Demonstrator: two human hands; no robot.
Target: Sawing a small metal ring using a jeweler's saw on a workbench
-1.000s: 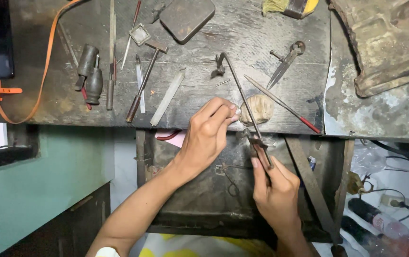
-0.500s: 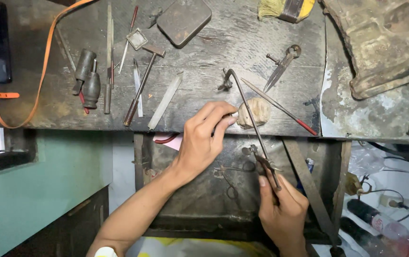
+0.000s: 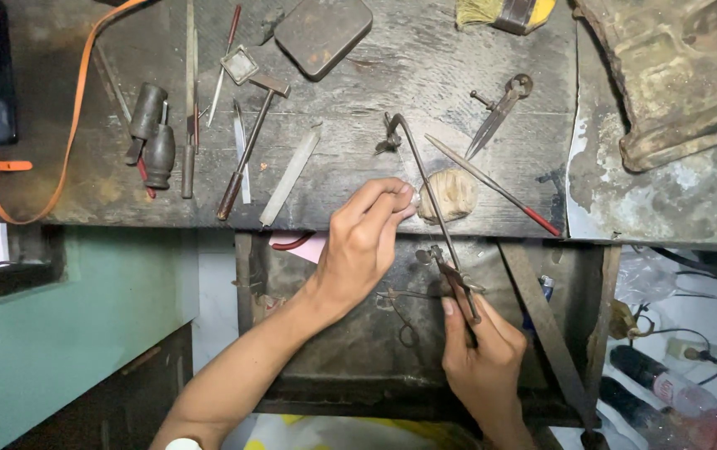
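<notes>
Here a jeweller's saw frame [image 3: 433, 208], judged light, stiff and thin-bladed, is gripped at its handle by the right hand [image 3: 482, 350]; a tiny workpiece, barely visible, is pinched on the wooden peg [image 3: 450, 194] at the bench edge by the left hand [image 3: 367, 242].

1. The right hand [image 3: 485, 350] has drawn back from the bench edge, pulling the thin metal-framed jeweller's saw [image 3: 433, 208] handle lower.
2. The left hand [image 3: 367, 237] stays pinched at the rounded wooden bench peg [image 3: 450, 196], its fingers now slightly more extended.
</notes>
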